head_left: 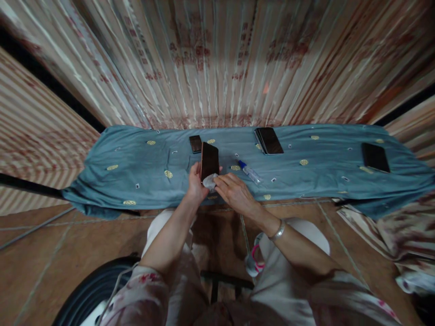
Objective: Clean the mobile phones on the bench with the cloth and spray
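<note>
My left hand (196,184) holds a dark phone (209,160) upright by its lower edge, above the near side of a table covered with a blue cloth (136,167). My right hand (233,190) presses a small white wipe (210,182) against the bottom of the phone's screen. A small spray bottle with a blue cap (249,172) lies on the cloth just right of my hands.
More dark phones lie on the cloth: a small one (195,143) behind my hands, a stacked pair (269,140) at centre right, another (375,157) at the far right. A patterned curtain (217,63) hangs behind the table. My knees are below the table edge.
</note>
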Available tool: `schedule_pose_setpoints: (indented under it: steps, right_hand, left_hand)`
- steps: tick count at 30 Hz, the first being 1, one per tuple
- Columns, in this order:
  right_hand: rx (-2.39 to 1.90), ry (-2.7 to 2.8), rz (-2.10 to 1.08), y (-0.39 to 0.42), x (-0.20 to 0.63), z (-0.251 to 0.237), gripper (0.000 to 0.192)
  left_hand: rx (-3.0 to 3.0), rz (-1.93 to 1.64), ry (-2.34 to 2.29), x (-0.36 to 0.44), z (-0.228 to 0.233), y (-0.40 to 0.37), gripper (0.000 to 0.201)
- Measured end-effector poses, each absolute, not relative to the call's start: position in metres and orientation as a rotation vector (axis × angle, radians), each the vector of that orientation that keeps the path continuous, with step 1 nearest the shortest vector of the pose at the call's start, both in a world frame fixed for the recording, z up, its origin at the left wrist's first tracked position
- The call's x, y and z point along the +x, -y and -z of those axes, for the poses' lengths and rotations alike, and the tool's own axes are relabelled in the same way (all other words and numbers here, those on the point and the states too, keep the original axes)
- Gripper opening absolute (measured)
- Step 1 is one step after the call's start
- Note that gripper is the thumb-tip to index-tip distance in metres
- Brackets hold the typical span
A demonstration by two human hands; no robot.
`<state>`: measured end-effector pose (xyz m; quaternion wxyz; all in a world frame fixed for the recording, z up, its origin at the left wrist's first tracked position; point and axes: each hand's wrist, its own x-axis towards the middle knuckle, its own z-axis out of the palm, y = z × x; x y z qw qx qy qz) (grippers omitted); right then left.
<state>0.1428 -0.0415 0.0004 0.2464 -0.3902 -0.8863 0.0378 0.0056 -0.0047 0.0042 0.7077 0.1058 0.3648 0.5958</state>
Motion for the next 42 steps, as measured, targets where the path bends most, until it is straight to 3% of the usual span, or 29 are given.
schedule_pose_setpoints:
  steps: [7, 17, 30, 37, 42]
  right_hand:
    - [-1.070, 2.262, -0.338, 0.029, 0.136, 0.010, 0.028]
    - [-1.072, 2.089, -0.498, 0.021, 0.127, 0.010, 0.027]
    - [-1.187, 2.045, -0.543, 0.021, 0.116, 0.003, 0.020]
    - [-1.317, 1.854, -0.692, 0.017, 0.118, 0.004, 0.022]
    - [-1.271, 1.518, -1.044, 0.010, 0.123, 0.008, 0.019]
  left_hand:
    - [0.249, -1.375, -0.846, 0.008, 0.005, 0.003, 0.030]
    - [0.188, -1.438, -0.870, 0.010, -0.004, 0.002, 0.023]
    - [0.409, -1.536, -1.057, 0.007, 0.005, 0.002, 0.065]
    - [0.445, -1.607, -1.095, 0.010, 0.009, -0.002, 0.059]
    - [0.482, -1.622, -1.118, 0.002, 0.013, -0.003, 0.052]
